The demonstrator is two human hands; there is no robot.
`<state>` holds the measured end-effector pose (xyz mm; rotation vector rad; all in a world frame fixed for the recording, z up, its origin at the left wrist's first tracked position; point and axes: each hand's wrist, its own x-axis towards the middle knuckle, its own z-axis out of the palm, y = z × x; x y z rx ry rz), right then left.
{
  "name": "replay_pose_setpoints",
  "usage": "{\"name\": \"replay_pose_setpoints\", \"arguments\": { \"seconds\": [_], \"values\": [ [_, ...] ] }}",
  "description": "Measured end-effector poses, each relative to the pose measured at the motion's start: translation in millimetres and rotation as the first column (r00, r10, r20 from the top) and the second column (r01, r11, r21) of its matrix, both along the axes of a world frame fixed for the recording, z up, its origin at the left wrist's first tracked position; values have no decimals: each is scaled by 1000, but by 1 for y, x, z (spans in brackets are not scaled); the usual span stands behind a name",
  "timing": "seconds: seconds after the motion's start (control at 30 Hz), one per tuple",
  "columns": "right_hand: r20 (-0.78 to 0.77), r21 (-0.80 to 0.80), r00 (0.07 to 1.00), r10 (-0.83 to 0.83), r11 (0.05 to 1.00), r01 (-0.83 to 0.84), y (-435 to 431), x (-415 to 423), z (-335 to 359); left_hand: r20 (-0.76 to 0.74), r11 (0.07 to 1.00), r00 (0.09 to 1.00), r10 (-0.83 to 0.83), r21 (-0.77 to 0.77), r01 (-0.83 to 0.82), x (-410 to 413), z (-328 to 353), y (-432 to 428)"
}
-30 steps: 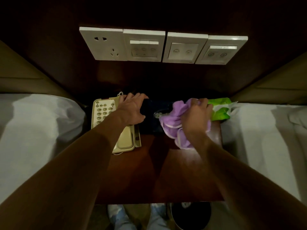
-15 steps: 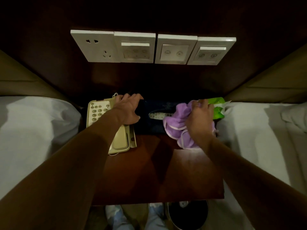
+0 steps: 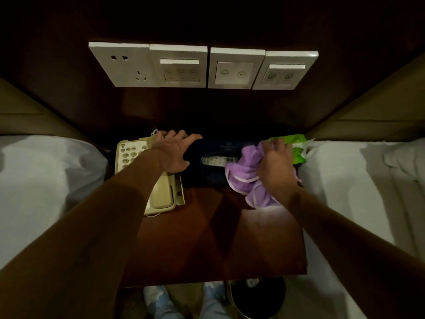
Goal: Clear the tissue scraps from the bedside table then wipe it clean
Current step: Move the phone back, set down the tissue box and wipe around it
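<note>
1. Both forearms reach from the near edge out over the bench (image 3: 207, 245); the left one crosses above the telephone (image 3: 131, 155), and the right one runs along the bench's right side.
2. The left hand (image 3: 173, 154) lies palm down on the left end of the dark box (image 3: 207, 178); its fingers curl over the far edge and its thumb sits on the near side, so it grips the box; the box stands at the back of the bench, just beside the telephone.
3. The right hand (image 3: 276, 166) is closed round a bunched purple cloth (image 3: 243, 178) at the box's right end; the loose folds hang low over the bench top, and we cannot tell whether they touch it; a green packet (image 3: 295, 139) lies just beyond the knuckles.
4. Against half a second ago, both hands keep their places and their grips; box, telephone and cloth sit as they did; only the view has drifted slightly.
5. Nearest us, a dark bin (image 3: 257, 300) is cut off by the lower edge, and we cannot identify the small white bit inside it; the left forearm covers part of the telephone; the right hand hides the box's right end and part of the packet; a pale strip in the box's top opening is too dim to name.
</note>
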<state>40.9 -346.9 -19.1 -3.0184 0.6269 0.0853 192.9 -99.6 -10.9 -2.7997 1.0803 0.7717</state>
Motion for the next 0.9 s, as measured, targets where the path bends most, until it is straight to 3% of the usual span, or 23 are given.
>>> {"name": "replay_pose_setpoints", "arguments": {
  "seconds": [0.13,0.33,0.57,0.73,0.83,0.9],
  "values": [
    [59,103,998,7,995,-13,61,35,6,-1,999,1000,-9,40,9,-1,0,-1],
    [33,190,961,274,943,-275,87,55,11,17,998,1000,-21,57,20,-1,-5,1],
    [104,209,992,77,973,-98,48,29,5,-4,999,1000,-30,43,30,4,-5,6],
    [89,273,896,435,854,-442,117,34,-3,-35,998,999,-24,57,26,7,-8,9],
    [99,346,886,452,820,-457,133,21,6,-54,999,998,-23,44,26,8,-9,10],
    [83,371,819,567,745,-554,125,6,12,-67,999,997,-33,39,35,9,-8,12]
  ]
}}
